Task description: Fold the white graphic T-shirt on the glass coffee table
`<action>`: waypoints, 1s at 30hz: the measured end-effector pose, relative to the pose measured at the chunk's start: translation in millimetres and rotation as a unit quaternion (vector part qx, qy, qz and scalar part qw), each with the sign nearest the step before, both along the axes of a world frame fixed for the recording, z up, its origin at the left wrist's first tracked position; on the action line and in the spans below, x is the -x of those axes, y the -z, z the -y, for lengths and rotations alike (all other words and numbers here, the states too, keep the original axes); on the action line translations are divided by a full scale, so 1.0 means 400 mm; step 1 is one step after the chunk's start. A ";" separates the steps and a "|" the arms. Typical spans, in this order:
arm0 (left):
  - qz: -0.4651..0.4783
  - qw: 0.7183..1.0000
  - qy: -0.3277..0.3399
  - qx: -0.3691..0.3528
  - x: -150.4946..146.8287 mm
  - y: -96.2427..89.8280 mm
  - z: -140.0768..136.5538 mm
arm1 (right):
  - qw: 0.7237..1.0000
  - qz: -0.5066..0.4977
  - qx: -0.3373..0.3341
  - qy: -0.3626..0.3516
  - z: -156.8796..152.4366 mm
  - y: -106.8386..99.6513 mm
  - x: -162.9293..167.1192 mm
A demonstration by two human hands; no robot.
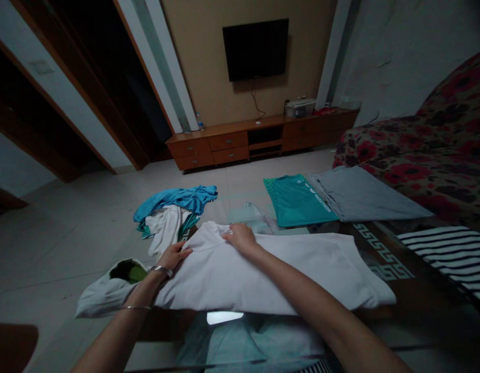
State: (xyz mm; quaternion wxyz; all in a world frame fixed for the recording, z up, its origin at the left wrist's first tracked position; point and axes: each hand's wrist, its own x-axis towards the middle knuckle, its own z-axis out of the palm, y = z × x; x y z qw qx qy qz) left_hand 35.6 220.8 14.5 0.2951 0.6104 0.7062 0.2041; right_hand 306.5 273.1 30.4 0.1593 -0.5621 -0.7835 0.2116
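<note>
A white T-shirt (224, 274), folded into a long shape, lies across the dark glass-topped table in front of me. My right hand (242, 239) is at its collar, thumb and fingers closed on the cloth near the neckline. At the shirt's left edge, my left hand (177, 258) rests with fingers stretched out over the fabric; silver bangles circle that wrist and forearm. Just left of the shirt is a heap of white cloth (168, 225) with a blue garment (173, 199) on it. A whitish bag-like item with green inside (103, 290) sits beside my left forearm.
A folded teal shirt (298, 202) and grey garment (364, 194) lie at the table's far right. Striped black-and-white cloth (453, 256) is at the right edge. A floral sofa (391, 142) stands right; a low wooden TV cabinet (228, 147) is along the far wall.
</note>
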 end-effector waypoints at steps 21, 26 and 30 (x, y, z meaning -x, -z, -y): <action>-0.106 0.986 -0.032 -0.123 -0.008 0.034 0.040 | 0.993 -0.080 -0.079 0.020 -0.035 0.117 -0.034; -0.112 0.975 -0.012 -0.191 0.003 0.036 0.025 | 0.997 -0.054 -0.046 0.029 -0.050 0.107 -0.015; -0.033 0.994 0.065 -0.081 0.003 -0.007 -0.017 | 0.995 -0.092 -0.011 -0.035 -0.065 0.098 -0.003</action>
